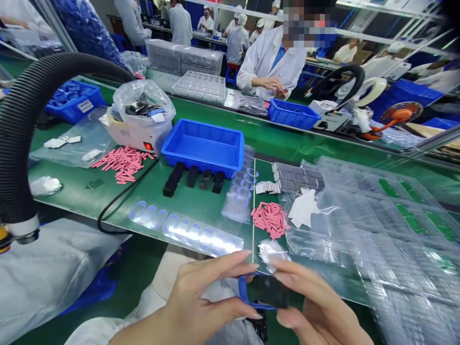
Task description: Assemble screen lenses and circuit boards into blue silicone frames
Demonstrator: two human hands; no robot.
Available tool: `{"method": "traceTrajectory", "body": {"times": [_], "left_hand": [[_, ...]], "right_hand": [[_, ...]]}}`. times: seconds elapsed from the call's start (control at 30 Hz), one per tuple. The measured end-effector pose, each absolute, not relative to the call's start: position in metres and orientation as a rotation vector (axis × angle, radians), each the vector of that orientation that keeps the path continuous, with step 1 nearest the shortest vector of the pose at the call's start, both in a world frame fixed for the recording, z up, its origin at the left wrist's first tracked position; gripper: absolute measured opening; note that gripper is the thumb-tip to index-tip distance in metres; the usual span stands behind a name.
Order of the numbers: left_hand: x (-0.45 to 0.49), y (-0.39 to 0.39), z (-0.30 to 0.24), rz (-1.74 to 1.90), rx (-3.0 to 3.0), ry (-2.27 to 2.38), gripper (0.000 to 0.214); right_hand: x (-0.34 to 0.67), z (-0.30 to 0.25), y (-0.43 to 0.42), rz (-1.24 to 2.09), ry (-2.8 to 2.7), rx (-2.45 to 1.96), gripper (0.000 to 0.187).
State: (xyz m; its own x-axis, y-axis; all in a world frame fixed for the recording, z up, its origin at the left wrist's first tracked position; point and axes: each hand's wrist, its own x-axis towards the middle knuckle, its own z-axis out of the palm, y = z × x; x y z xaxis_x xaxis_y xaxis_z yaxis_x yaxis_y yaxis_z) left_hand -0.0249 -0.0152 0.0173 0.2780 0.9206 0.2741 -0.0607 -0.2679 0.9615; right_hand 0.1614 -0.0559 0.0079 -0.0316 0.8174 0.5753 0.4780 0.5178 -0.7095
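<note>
Close to the table's front edge, my left hand [204, 292] grips a small blue plastic frame [243, 290] between thumb and fingers. My right hand [316, 306] pinches the other end of the same piece, where a black rectangular block [273, 290] sits in or against the frame; how the two are joined is blurred. Just behind my hands lie a crumpled clear film [272, 253] and a pile of pink strips [270, 219]. A strip of clear oval stickers [187, 231] lies left of them.
A blue bin [204, 143] stands mid-table, with several black blocks [173, 179] before it. A black hose [14, 124] arches at left. Clear plastic trays [406, 230] fill the right side. Another pink pile [124, 163] lies left. A co-worker [273, 62] sits opposite.
</note>
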Motion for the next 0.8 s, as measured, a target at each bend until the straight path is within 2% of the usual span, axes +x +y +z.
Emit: {"method": "traceTrajectory", "body": {"times": [0.07, 0.17, 0.27, 0.57, 0.8], "left_hand": [[-0.028, -0.017, 0.013, 1.252, 1.647, 0.842, 0.082], [-0.031, -0.019, 0.009, 1.255, 1.812, 0.845, 0.092], [-0.032, -0.019, 0.01, 1.241, 1.867, 0.845, 0.091], [-0.029, -0.018, 0.01, 1.258, 1.859, 0.854, 0.091], [-0.027, -0.02, 0.007, 1.204, 1.616, 0.852, 0.08]], "right_hand": [[0.172, 0.014, -0.05, 0.328, -1.847, -1.183, 0.026], [0.177, 0.023, -0.043, 0.29, -1.969, -1.152, 0.023], [0.176, 0.026, -0.04, 0.262, -2.056, -1.087, 0.025], [0.177, 0.023, -0.039, 0.279, -2.093, -1.155, 0.05], [0.18, 0.023, -0.039, 0.329, -2.096, -1.151, 0.028]]}}
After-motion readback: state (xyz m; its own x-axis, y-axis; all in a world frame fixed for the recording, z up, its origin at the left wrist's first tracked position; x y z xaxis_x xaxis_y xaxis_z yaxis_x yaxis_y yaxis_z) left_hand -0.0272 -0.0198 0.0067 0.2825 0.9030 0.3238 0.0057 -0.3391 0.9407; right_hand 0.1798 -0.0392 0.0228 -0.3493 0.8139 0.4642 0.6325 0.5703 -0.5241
